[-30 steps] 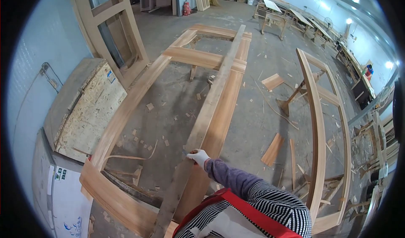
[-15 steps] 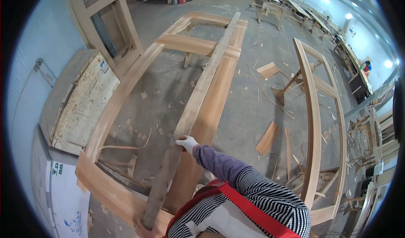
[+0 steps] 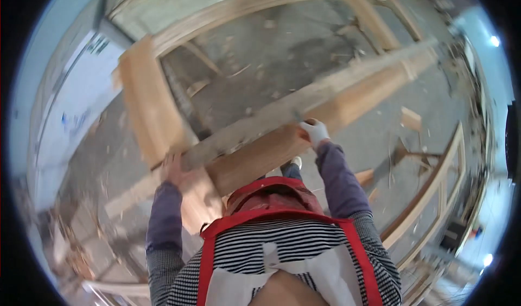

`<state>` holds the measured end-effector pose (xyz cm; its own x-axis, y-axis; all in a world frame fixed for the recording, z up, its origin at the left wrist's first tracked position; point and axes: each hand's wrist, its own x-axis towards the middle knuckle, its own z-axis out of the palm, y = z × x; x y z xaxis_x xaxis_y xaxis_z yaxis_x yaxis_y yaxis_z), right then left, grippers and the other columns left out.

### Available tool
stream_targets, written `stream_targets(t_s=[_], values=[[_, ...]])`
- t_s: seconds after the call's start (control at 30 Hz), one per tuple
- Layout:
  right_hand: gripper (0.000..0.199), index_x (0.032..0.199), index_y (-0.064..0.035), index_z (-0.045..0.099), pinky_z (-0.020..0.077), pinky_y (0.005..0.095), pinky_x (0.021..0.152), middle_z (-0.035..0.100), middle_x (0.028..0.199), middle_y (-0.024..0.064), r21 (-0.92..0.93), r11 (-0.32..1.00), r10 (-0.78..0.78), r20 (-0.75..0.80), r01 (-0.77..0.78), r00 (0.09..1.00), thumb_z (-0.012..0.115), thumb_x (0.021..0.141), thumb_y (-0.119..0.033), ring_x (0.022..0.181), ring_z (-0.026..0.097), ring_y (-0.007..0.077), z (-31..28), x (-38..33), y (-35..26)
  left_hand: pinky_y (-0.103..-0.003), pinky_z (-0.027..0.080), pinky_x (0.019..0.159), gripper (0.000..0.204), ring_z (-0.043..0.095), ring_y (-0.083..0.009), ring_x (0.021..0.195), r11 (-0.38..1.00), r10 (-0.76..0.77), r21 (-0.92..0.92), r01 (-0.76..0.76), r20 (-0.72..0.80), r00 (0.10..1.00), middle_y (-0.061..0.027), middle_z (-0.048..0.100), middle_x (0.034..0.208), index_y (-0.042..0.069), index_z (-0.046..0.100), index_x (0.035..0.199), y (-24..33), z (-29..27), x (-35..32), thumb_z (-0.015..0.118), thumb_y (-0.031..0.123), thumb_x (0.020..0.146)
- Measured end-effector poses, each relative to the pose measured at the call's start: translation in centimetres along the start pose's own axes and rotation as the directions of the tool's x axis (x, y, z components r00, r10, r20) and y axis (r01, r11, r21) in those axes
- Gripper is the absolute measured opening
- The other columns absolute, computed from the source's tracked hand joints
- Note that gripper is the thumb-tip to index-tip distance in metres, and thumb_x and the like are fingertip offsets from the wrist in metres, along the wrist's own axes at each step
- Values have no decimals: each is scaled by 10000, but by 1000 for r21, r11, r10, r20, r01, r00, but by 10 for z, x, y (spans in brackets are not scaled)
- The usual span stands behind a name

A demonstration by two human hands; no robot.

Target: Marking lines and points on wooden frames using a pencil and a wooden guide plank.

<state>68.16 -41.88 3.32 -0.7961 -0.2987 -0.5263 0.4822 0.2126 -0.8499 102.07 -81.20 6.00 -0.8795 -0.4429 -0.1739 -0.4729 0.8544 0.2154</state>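
Note:
My bare left hand (image 3: 175,169) lies on a long grey-brown board (image 3: 260,116) close to its near left end, fingers stretched across it; motion smears it slightly. This board rests lengthwise along the wide side rail (image 3: 255,157) of a large wooden frame. Its end rail (image 3: 146,100) runs under the board beside my left hand. My right hand (image 3: 316,131), in a white glove, is closed at the near edge of the board, over the side rail. A small dark tip shows past its fingers; what it belongs to is too blurred to name.
The frame's far rail (image 3: 233,10) and crosspieces stretch beyond the board. At the right stands a second wooden frame (image 3: 429,197). Offcuts such as a wood piece (image 3: 411,119) litter the grey floor. A white panel (image 3: 76,116) is at the left.
My view has swung left and down, so the frame now lies crosswise. My left hand, barely seen before, is now in full view on the board. The right hand stays at the board's edge.

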Motion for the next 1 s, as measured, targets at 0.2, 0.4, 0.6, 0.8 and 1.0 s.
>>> stream_targets(t_s=[0.2,0.4,0.6,0.8,1.0], values=[[257,1085,11,613,561,265,599,657,886,72,-14,990,139,38,-139,990,679,896,-151,752,660,164,14,-2,25,-481,317,1135,933,361,-406,1369,992,-118,-29,124,165,979,-171,431,1431,65,480,1376,-3,-6,5,846,465,616],[202,1044,4,608,553,247,589,648,867,70,-111,987,112,-8,-112,994,666,902,-127,745,657,150,18,6,33,-469,316,1139,915,341,-400,1382,983,-186,22,184,141,972,-163,427,1427,64,486,1371,6,-9,-7,853,437,620],[164,1005,-4,609,539,237,581,641,842,61,-120,988,89,-25,-92,996,669,890,-103,705,632,133,21,4,31,-467,375,1082,914,422,-351,1278,991,-130,23,129,64,989,-126,490,1322,64,499,1346,6,-3,-12,869,412,586],[112,939,-7,626,522,230,572,632,829,45,-169,986,4,-22,-7,1000,668,870,-84,672,611,122,22,6,38,-459,389,1066,893,428,-343,1273,995,-99,27,97,60,993,-114,499,1297,70,510,1329,7,-2,-12,868,411,585],[116,911,-2,642,514,237,606,633,823,41,-285,958,-52,-36,40,998,678,854,-96,677,615,128,27,3,38,-438,403,1063,847,443,-345,1249,993,-117,22,115,64,991,-125,501,1277,43,533,1302,12,-4,-12,866,371,596]])
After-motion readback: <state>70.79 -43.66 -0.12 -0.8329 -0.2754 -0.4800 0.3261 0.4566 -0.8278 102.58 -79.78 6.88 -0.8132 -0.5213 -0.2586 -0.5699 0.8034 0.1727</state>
